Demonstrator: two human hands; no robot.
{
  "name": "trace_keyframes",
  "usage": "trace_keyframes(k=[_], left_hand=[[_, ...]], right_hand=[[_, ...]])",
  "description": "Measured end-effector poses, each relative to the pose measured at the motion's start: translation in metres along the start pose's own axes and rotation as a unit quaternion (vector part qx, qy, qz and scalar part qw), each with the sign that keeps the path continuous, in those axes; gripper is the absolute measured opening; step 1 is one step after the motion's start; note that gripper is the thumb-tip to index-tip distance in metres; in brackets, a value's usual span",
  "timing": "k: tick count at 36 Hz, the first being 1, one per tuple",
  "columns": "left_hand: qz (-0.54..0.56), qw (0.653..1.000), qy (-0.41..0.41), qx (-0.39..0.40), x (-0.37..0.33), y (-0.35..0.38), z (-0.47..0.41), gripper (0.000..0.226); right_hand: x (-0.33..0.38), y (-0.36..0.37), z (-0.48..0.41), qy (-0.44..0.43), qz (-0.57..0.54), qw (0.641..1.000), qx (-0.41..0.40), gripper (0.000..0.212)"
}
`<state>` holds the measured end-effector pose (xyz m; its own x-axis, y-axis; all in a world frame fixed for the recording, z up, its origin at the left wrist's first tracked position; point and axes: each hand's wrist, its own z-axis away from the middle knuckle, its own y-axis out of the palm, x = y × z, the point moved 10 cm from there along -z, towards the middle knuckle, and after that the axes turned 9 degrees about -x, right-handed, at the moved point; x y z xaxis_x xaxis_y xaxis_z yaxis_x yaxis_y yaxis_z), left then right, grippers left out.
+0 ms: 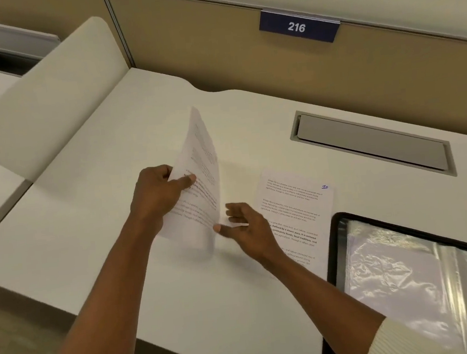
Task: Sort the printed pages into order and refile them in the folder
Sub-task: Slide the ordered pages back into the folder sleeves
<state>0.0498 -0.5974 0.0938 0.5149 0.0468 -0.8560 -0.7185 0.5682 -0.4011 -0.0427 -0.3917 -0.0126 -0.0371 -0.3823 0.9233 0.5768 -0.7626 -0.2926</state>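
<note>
Two lots of printed paper, one folder, one desk (96,241).

Item 1: sheaf of pages (198,177), centre of the frame. It is raised off the desk and stands nearly on edge, top corner pointing to the upper middle. The sheets are white with grey body text and a few bold lines; the print is blurred and no page number can be read. The left hand (158,197) grips its left edge, thumb across the face and fingers curled behind.

Item 2: right hand (245,227), just right of the sheaf's lower corner. The thumb tip is at that corner and the fingers are loosely spread. Whether it pinches a sheet cannot be told.

Item 3: single page (295,208), flat on the desk right of centre, partly under the right wrist. It carries several paragraphs, one with bold lines, and "10" handwritten in blue at its upper right corner.

Item 4: folder (402,280), lower right of the frame, lying open. It has a black rim and crinkled clear sleeves, and touches or overlaps the flat page's edge.

Handling note, as judgement: the step appears to be peeling off one sheet to read its number. Keep the left grip firm, lift a single corner with the right thumb, check the number, then lay the sheet in sequence.
</note>
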Motion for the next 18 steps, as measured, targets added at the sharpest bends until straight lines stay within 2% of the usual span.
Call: trace_keyframes(k=[4,7,9,11,13,15,18], left_hand=[[0.080,0.994,0.010,0.068,-0.037,0.002,0.031,0.023],[0.138,0.983,0.009,0.121,-0.054,0.008,0.053,0.031],[0.164,0.974,0.009,0.158,-0.060,0.015,0.066,0.035],[0.182,0.965,0.006,0.188,-0.061,0.025,0.078,0.036],[0.192,0.959,-0.003,0.210,-0.056,0.036,0.087,0.035],[0.193,0.955,-0.016,0.223,-0.047,0.049,0.094,0.033],[0.175,0.956,-0.035,0.234,-0.030,0.069,0.102,0.030]], right_hand=[[-0.005,-0.011,0.004,0.113,-0.137,0.984,-0.019,0.080],[0.001,-0.012,0.012,0.160,-0.233,0.959,0.005,0.070],[0.006,-0.006,0.018,0.191,-0.335,0.921,0.061,0.068],[0.012,-0.004,0.029,0.226,-0.447,0.857,0.116,0.068],[0.017,-0.017,0.040,0.238,-0.503,0.821,0.127,0.061],[0.008,-0.041,0.046,0.234,-0.523,0.814,0.097,0.052],[-0.013,-0.094,0.049,0.188,-0.482,0.856,-0.010,0.052]])
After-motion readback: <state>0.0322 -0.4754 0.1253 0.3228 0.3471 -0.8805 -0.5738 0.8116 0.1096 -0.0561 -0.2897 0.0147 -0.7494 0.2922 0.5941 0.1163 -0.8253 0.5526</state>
